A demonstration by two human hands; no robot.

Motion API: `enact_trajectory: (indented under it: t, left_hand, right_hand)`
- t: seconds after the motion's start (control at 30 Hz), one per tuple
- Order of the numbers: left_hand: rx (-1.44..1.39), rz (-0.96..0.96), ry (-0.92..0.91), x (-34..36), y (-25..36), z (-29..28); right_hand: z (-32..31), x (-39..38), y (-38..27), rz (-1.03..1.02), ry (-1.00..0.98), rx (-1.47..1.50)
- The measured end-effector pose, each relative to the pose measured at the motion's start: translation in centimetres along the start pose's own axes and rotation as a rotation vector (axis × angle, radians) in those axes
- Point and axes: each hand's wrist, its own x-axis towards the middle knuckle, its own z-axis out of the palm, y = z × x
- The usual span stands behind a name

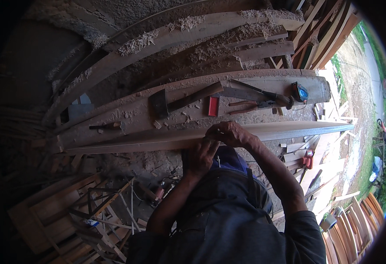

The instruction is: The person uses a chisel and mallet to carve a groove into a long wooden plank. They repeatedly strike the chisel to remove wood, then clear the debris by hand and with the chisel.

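Close together at my waist, both hands work beside a long pale wooden board [274,132] that lies across in front of me. My right hand [228,133] is closed at the board's near edge, its fingers bent downward. Just below and to the left, my left hand [200,157] has its fingers pressed together, pointing up toward the right one. A small pale sliver shows between the two hands, too small to name. Beyond the board, on the bench plank [136,110], are a mallet [159,104] with a dark head, a red rectangular tray [213,106] and pliers [249,106].
A blue tape measure [299,92] sits at the plank's right end. Farther left lies a small dark-bladed tool [106,126]. Shavings cover the curved timbers [180,27] behind. A wooden frame [54,207] stands at lower left; a red-handled tool [308,159] lies among offcuts at right.
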Motion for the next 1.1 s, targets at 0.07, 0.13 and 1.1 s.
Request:
enact_trajectory:
  t: [0.07,0.13,1.1]
  left_hand:
    - [0.023,0.015,-0.001,0.0,-0.2,0.0]
    - [0.039,0.010,-0.016,-0.2,-0.3,0.4]
    - [-0.122,-0.057,0.055,0.4,-1.6,-0.6]
  right_hand:
    - [-0.4,0.0,-0.5,-0.005,-0.012,-0.071]
    - [-1.3,-0.6,-0.1,-0.014,-0.008,-0.158]
    - [3.3,-7.4,2.4,-0.039,0.377,-0.457]
